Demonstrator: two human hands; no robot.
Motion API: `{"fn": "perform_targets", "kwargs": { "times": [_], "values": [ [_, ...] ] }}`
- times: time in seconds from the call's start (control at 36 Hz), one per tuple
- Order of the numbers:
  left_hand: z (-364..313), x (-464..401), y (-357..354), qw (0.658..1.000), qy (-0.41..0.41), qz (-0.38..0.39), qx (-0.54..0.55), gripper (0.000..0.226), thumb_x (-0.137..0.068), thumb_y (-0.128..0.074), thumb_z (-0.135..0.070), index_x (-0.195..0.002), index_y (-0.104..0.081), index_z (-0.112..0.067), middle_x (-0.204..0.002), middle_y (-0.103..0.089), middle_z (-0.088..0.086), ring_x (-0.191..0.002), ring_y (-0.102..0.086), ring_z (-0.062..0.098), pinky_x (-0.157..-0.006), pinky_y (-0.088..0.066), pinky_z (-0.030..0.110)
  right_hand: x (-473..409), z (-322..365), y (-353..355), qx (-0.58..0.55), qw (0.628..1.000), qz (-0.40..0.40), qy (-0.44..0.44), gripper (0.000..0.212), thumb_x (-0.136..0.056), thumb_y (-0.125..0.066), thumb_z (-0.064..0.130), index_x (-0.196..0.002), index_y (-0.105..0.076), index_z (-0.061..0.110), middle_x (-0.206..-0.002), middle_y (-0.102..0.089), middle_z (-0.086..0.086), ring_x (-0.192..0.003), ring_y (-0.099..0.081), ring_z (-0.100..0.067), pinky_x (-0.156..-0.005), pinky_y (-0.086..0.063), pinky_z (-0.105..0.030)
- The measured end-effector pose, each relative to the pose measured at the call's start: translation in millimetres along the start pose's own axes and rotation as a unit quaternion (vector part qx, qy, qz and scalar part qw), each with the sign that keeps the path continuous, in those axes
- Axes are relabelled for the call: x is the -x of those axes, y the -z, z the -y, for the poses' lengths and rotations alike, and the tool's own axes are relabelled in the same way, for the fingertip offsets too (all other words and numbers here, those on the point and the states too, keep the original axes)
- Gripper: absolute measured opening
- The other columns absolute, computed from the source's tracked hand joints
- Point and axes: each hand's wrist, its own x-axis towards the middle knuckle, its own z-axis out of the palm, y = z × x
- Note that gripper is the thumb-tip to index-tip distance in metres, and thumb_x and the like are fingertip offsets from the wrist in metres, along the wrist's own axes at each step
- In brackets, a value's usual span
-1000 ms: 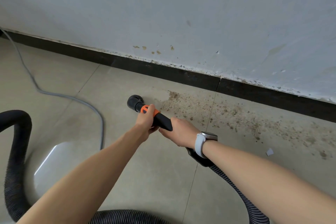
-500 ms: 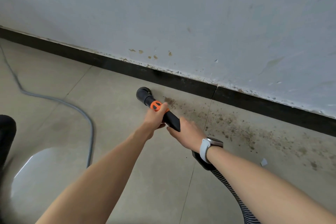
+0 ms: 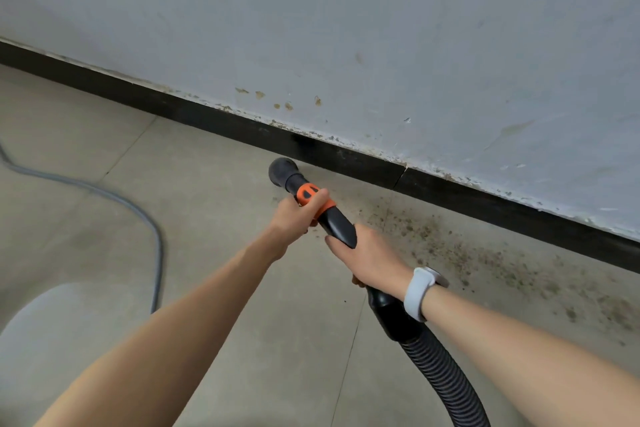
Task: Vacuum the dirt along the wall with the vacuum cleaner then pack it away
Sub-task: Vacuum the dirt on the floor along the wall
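Vacuuming step: left hand (image 3: 294,215) and right hand (image 3: 369,258) both clenched on nozzle (image 3: 304,192), its head at floor's wall edge; next, sweep right over dirt (image 3: 485,260)

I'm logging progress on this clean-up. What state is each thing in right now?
Round black brush nozzle: on the floor by the black skirting.
Black wand with orange collar: held in both hands.
Left hand: grip shut at the collar.
Right hand: grip shut further back.
Brown dirt: still scattered along the wall.
Black ribbed hose: attached, trailing back.
Grey cable: loose on the tiles.
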Motion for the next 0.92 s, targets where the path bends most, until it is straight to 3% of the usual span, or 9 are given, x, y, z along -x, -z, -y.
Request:
{"fn": "perform_targets", "kwargs": {
  "times": [0.08,0.19,0.36,0.53,0.61,0.78,0.92],
  "values": [
    [-13.0,-7.1,20.4,0.998,-0.020,-0.049,0.017,0.028,-0.093,-0.055,-0.043,-0.079,-0.050,-0.019,-0.086,-0.057,0.005,-0.081,-0.056,0.018,-0.076,-0.048,0.034,-14.5,23.3,-10.8,-0.017,0.999,-0.016,0.023,0.035,-0.092,-0.054,0.046,-0.097,-0.048,0.012,-0.075,-0.059,-0.005,-0.056,-0.064,-0.026,-0.047,-0.048,-0.032],
    [-33.1,-16.7,52.8,0.993,-0.041,-0.092,0.063,0.019,-0.093,-0.056,-0.038,-0.092,-0.054,-0.019,-0.093,-0.061,0.003,-0.097,-0.062,0.023,-0.090,-0.052,0.041,-36.3,60.1,-19.7,-0.030,0.997,-0.036,0.062,0.039,-0.090,-0.054,0.049,-0.098,-0.049,0.011,-0.082,-0.063,-0.009,-0.067,-0.065,-0.031,-0.065,-0.056,-0.047],
    [-63.2,-21.1,94.5,0.978,-0.099,-0.158,0.090,0.008,-0.095,-0.052,-0.026,-0.095,-0.051,-0.017,-0.086,-0.059,0.001,-0.077,-0.060,0.011,-0.066,-0.053,0.024,-52.4,108.0,-37.1,-0.072,0.990,-0.059,0.108,0.041,-0.090,-0.054,0.050,-0.097,-0.048,0.010,-0.082,-0.064,-0.012,-0.067,-0.064,-0.033,-0.063,-0.055,-0.050],
    [-56.2,-16.6,103.1,0.978,-0.081,-0.167,0.090,0.016,-0.092,-0.052,-0.023,-0.104,-0.049,-0.012,-0.086,-0.055,0.003,-0.081,-0.057,0.017,-0.076,-0.053,0.036,-48.9,113.9,-49.9,-0.082,0.991,-0.035,0.100,0.038,-0.091,-0.054,0.046,-0.098,-0.049,0.010,-0.082,-0.064,-0.012,-0.067,-0.064,-0.032,-0.061,-0.053,-0.044],
    [-28.1,-7.7,86.8,0.982,-0.035,-0.151,0.105,0.009,-0.094,-0.049,-0.021,-0.086,-0.049,-0.017,-0.083,-0.056,0.005,-0.082,-0.057,0.020,-0.072,-0.051,0.034,-41.8,90.0,-46.8,-0.031,0.996,0.017,0.088,0.036,-0.091,-0.054,0.047,-0.097,-0.049,0.011,-0.080,-0.064,-0.010,-0.064,-0.065,-0.031,-0.059,-0.052,-0.042],
    [19.7,12.0,16.6,0.988,0.051,-0.041,0.139,0.011,-0.098,-0.051,-0.029,-0.092,-0.049,-0.020,-0.098,-0.061,0.007,-0.090,-0.063,0.020,-0.075,-0.054,0.030,-6.2,14.8,-28.3,0.025,0.998,0.059,0.007,0.031,-0.092,-0.054,0.046,-0.088,-0.044,0.016,-0.070,-0.057,-0.003,-0.050,-0.059,-0.021,-0.042,-0.041,-0.026],
    [13.8,21.7,-26.3,0.987,0.044,-0.011,0.152,0.017,-0.099,-0.047,-0.030,-0.105,-0.048,-0.015,-0.101,-0.061,0.007,-0.089,-0.063,0.017,-0.068,-0.054,0.026,13.6,-11.2,-3.8,0.025,0.999,0.037,-0.029,0.036,-0.092,-0.053,0.046,-0.093,-0.046,0.011,-0.072,-0.057,-0.004,-0.054,-0.061,-0.023,-0.046,-0.044,-0.028]
  ]
}}
